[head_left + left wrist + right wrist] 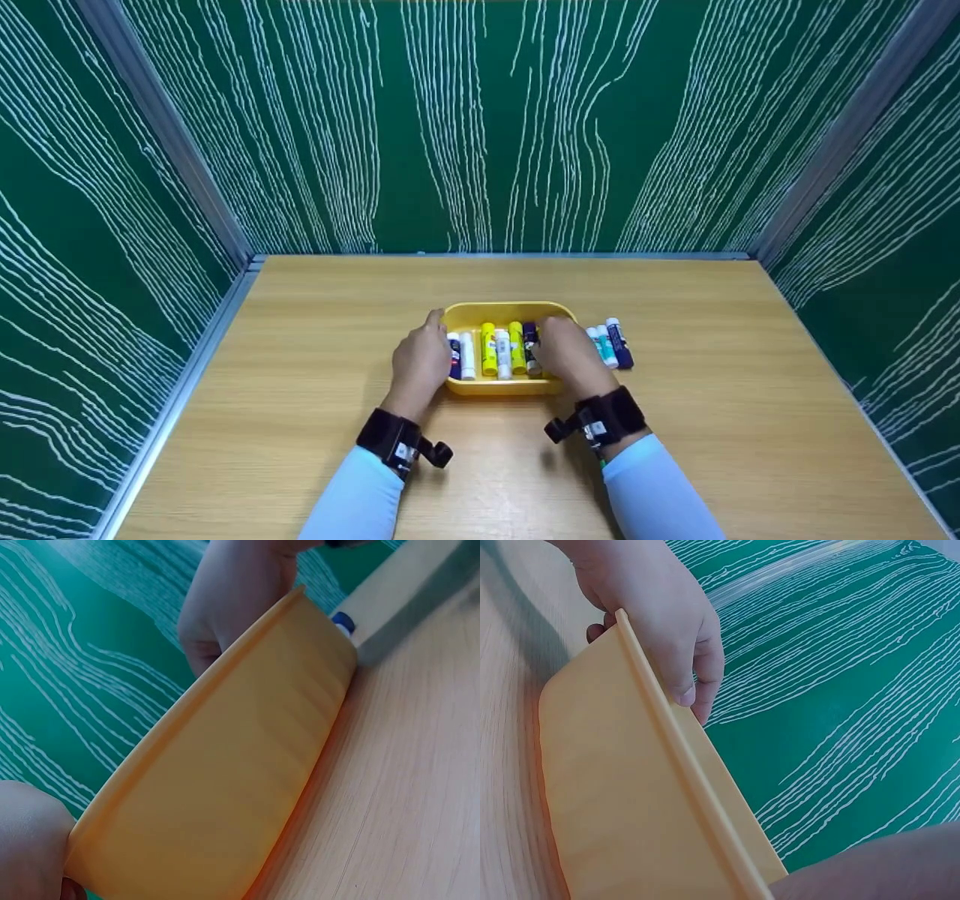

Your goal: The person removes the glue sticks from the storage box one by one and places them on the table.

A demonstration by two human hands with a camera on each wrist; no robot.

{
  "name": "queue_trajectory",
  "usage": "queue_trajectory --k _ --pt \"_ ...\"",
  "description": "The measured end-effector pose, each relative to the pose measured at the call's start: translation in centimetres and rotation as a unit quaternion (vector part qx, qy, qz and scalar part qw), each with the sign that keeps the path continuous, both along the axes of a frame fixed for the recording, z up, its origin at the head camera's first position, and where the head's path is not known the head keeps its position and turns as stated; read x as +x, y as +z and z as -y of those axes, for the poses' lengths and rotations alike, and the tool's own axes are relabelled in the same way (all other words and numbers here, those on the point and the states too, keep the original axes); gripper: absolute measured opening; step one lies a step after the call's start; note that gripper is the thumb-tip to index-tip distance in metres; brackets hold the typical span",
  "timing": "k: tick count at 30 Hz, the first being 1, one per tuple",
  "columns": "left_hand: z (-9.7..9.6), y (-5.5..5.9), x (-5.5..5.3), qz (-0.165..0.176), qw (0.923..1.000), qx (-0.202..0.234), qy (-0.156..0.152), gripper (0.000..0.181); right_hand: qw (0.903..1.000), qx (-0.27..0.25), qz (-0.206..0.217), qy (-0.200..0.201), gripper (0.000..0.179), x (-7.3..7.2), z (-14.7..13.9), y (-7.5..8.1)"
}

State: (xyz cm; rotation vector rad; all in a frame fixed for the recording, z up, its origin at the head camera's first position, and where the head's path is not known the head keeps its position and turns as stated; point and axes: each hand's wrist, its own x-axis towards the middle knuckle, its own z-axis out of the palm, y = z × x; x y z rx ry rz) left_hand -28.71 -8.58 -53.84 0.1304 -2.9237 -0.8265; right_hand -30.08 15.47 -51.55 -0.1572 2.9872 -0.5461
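A yellow plastic basket stands on the table with several glue sticks side by side in it. Among them are a yellow glue stick, a white glue stick and a dark glue stick. My left hand grips the basket's left end; in the right wrist view that left hand has its thumb over the rim. Inside the right end is my right hand, its fingertips hidden. The left wrist view shows this right hand behind the basket wall, also with fingertips hidden.
Just right of the basket, several more glue sticks lie together on the table, including a dark blue glue stick with a white cap and a teal one. Green panels with white lines enclose the table's back and sides.
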Motion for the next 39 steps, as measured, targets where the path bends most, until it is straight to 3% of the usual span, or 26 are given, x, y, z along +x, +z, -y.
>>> queue_trajectory --k 11,19,30,39 --pt "-0.22 0.21 0.01 0.021 0.9997 0.007 0.008 0.046 0.9996 -0.020 0.013 -0.016 0.041 0.05 0.08 0.02" --pt "-0.22 0.26 0.05 0.020 0.9998 0.006 0.007 0.045 0.9994 -0.001 0.028 -0.020 0.015 -0.04 0.10 0.35" --pt "-0.08 0.01 -0.04 -0.001 1.0000 -0.007 0.000 0.042 0.9999 0.000 0.011 -0.001 0.014 0.17 -0.03 0.38" --pt "-0.19 0.19 -0.08 0.014 0.9999 -0.004 0.004 0.045 0.9959 -0.065 0.054 -0.030 0.023 0.24 -0.12 0.90"
